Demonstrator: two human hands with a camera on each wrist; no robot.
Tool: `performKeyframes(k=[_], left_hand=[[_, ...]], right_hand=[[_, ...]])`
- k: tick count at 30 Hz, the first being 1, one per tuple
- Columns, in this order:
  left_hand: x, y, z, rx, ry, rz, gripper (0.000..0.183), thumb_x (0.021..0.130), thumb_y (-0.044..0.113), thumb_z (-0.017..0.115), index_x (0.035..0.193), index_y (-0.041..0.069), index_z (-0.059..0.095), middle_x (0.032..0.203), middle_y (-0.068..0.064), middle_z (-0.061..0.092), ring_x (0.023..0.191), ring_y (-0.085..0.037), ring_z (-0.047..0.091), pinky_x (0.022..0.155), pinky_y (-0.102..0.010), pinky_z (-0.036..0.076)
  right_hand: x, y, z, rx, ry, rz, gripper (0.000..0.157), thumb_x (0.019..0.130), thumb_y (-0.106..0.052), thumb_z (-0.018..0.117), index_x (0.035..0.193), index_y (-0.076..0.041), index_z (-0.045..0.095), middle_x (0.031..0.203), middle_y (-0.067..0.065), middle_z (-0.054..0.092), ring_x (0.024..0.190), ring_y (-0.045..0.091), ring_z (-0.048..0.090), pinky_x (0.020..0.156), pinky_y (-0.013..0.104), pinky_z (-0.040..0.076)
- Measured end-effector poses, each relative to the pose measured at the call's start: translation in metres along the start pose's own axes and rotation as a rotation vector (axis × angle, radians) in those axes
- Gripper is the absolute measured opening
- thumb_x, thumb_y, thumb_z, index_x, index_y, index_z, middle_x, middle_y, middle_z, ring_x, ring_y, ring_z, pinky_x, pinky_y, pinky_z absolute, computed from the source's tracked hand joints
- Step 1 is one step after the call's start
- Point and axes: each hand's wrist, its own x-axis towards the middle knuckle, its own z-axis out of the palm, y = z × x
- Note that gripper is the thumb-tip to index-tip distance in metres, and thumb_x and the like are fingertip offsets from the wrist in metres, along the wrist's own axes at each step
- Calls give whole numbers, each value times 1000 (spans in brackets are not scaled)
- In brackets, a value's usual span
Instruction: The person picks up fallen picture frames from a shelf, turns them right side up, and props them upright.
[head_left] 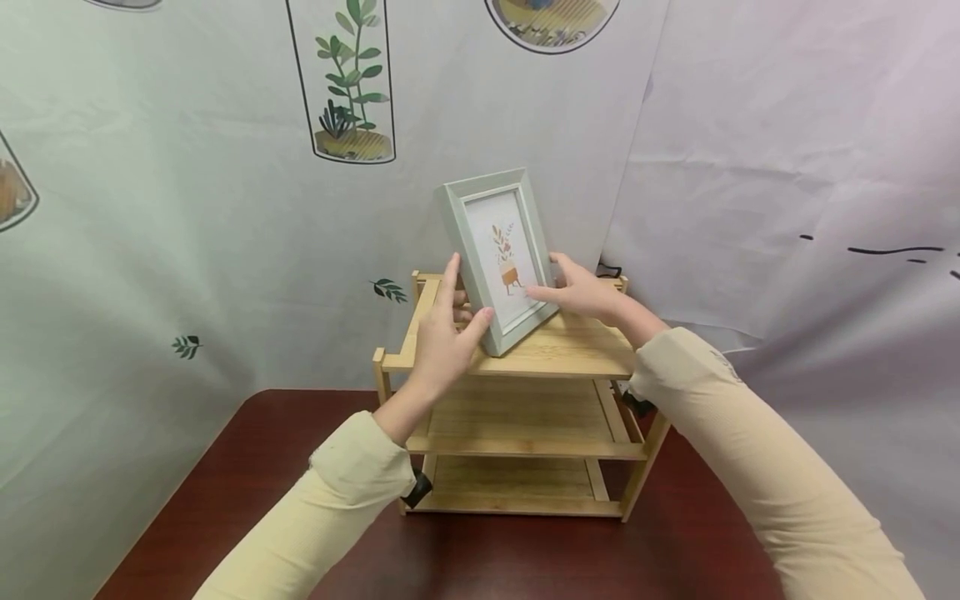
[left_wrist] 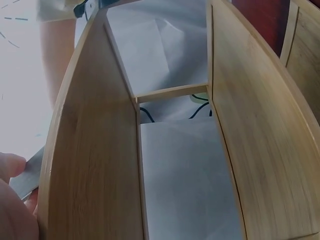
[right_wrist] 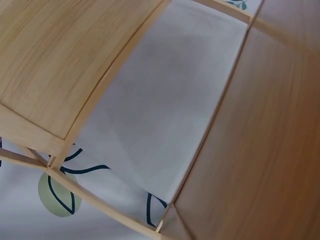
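Note:
A pale grey-green picture frame (head_left: 504, 258) with a potted-plant print leans back, tilted, over the top shelf of a wooden rack (head_left: 540, 358). Its lower corner is at the shelf's front part. My left hand (head_left: 447, 337) holds the left side, thumb at the front lower edge and fingers along the side. On the other side my right hand (head_left: 581, 290) grips the right edge, its thumb over the picture. In the left wrist view, the left thumb (left_wrist: 11, 165) lies on a grey strip of the frame (left_wrist: 31, 175). No hand shows in the right wrist view.
The rack's two lower shelves (head_left: 525, 408) are below the hands, and it stands on a dark red table (head_left: 300, 433). Behind hangs a white cloth (head_left: 225, 208) printed with plants. Black straps (head_left: 417, 488) show by both cuffs.

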Motion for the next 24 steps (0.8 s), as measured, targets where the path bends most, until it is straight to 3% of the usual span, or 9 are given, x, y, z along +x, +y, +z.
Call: performKeyframes(k=[5,14,24], left_hand=[[3,0,-4,11,-38,-39,69,85,15,56,142,22,17,103,-14,59,82,-21,59,73,-31,51],[13,-1,-17,53,-139,-121,70,85,20,54,141,32,14,110,-12,55,92,-24,59,76,-37,51],[26,-6,-30,59,-248,-199,70,85,22,52,139,41,12,112,-13,58,98,-26,59,84,-41,46]], right_hand=[[-5,7,-5,4,3,10,77,86,-32,55,142,-10,6,135,25,30,125,35,31,100,49,31],[-14,19,-11,21,7,-54,69,85,-11,55,140,-8,12,114,24,51,108,33,49,97,45,35],[-23,25,-11,42,30,-62,74,81,-9,58,139,-9,13,109,22,52,103,30,52,94,42,37]])
